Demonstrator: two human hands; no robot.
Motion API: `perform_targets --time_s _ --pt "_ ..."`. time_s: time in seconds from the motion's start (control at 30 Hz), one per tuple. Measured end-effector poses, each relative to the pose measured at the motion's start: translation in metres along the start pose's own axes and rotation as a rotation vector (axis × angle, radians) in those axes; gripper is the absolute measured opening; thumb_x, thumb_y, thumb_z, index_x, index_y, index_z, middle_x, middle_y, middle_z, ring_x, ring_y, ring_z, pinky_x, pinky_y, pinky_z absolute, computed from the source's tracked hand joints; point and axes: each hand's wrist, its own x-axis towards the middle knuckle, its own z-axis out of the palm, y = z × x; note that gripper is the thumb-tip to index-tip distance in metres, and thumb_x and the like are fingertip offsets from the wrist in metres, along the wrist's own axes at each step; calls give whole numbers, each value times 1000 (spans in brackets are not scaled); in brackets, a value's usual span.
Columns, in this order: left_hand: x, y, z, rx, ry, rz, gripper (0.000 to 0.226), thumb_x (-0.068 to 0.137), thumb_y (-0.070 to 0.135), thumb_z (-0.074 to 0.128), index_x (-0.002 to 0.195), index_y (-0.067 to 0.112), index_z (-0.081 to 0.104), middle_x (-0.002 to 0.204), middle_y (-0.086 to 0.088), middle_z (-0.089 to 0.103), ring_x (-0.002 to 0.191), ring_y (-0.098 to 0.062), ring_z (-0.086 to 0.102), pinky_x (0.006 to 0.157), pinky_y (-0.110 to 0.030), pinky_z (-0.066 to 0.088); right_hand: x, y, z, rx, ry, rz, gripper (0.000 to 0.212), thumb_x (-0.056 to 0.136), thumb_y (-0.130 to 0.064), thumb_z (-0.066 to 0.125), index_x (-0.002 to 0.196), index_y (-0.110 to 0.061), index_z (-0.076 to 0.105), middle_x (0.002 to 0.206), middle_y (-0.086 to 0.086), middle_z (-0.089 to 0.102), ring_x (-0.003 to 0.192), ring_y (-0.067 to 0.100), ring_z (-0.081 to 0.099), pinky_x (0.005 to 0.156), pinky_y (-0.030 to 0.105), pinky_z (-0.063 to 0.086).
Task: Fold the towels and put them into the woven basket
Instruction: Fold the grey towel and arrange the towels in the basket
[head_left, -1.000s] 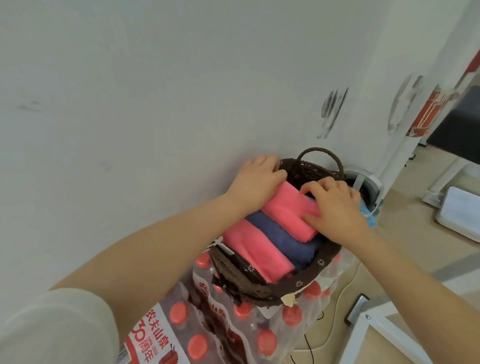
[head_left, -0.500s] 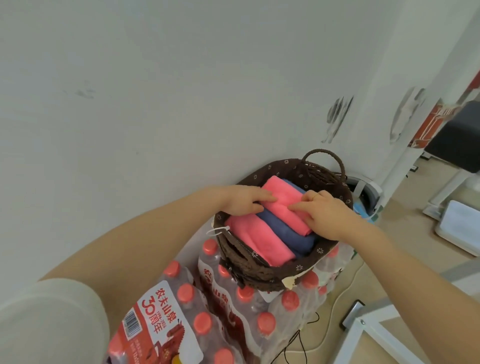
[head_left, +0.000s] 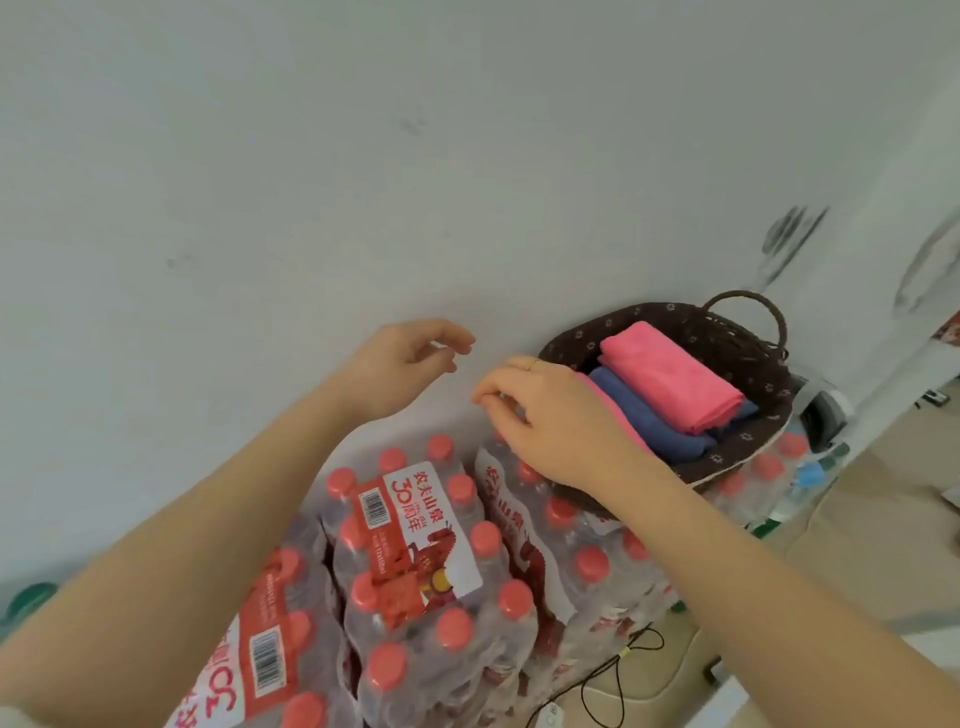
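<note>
— White wall (head_left: 363, 156) behind; where are the towels (head_left: 670, 379) seen?
— Folded in the basket (head_left: 748, 447), set on bottle packs (head_left: 415, 545).
— And each grip?
— Left hand (head_left: 400, 364) and right hand (head_left: 550, 415) are loosely curled, nothing held

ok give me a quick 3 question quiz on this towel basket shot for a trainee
1. True or false: the right hand grips a towel.
2. How many towels show in the woven basket?
A. one
B. two
C. three
3. Fill in: the basket stands on packs of ____.

Key:
1. False. Its fingers hang loosely curled, holding nothing, as do those of the left hand.
2. C. The upper pink towel, the blue towel and a second pink towel edging out behind the right hand.
3. Bottled water: the water bottle packs with red caps.
</note>
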Motion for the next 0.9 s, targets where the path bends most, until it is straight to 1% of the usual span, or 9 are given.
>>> perform_targets --time_s 0.07,0.17,0.23,0.3,0.4,0.47,0.53,0.73,0.9 --pt "-50 -19 -17 -4 105 -96 24 93 4 45 108 15 61 100 5 63 71 15 59 71 3 39 5 -35 24 49 -89 -79 22 93 -18 45 101 -15 66 101 0 63 80 10 48 76 28 41" --pt "-141 -42 -37 49 217 -275 26 93 6 46 111 17 61 101 9 63 81 4 62 72 2 40 2 -97 67 81 -237 -194 21 93 -19 45 99 -16 65 99 1 62 79 11 45 77 31 42" --pt "-211 -53 -47 76 302 -399 28 92 6 47 115 15 60 101 9 62 90 -10 63 78 -8 46 -7 -144 100 89 -347 -302 21 92 -19 45 98 -15 65 98 3 64 85 17 53 78 34 44" --pt "-290 -60 -52 96 396 -528 30 91 6 47 117 17 59 101 11 61 92 -11 60 84 -21 46 -25 -196 133 100 -459 -429 21 91 -17 45 96 -14 65 97 5 65 91 23 58 78 37 46" --pt "-415 -58 -50 66 513 -722 30 91 9 48 117 19 59 101 13 61 93 -11 60 88 -23 45 -65 -278 172 109 -605 -563 22 91 -16 44 99 -13 65 100 7 66 92 23 59 78 36 47" --pt "-500 -48 -43 55 610 -831 29 90 7 49 116 17 60 100 10 61 91 -13 61 88 -21 45 -101 -330 195 120 -688 -634 24 92 -18 44 102 -13 65 102 5 66 92 22 59 78 36 48" --pt "-584 -31 -33 55 701 -945 29 90 6 48 116 15 60 102 7 62 87 -12 59 82 -16 42 -141 -382 219 145 -746 -727 23 92 -19 45 102 -15 66 101 5 67 90 22 59 78 36 48" --pt "-801 46 13 33 943 -1278 31 93 8 45 120 17 57 109 6 62 95 -13 63 84 -19 44 -280 -536 272 268 -959 -965 20 90 -18 50 101 -11 66 105 9 68 98 25 60 83 32 45" --pt "-917 92 30 60 1161 -1417 30 93 11 44 118 19 58 106 9 61 95 -9 59 88 -23 45 -363 -639 282 356 -1068 -1148 18 92 -17 48 100 -14 65 95 1 63 82 12 51 73 23 37"
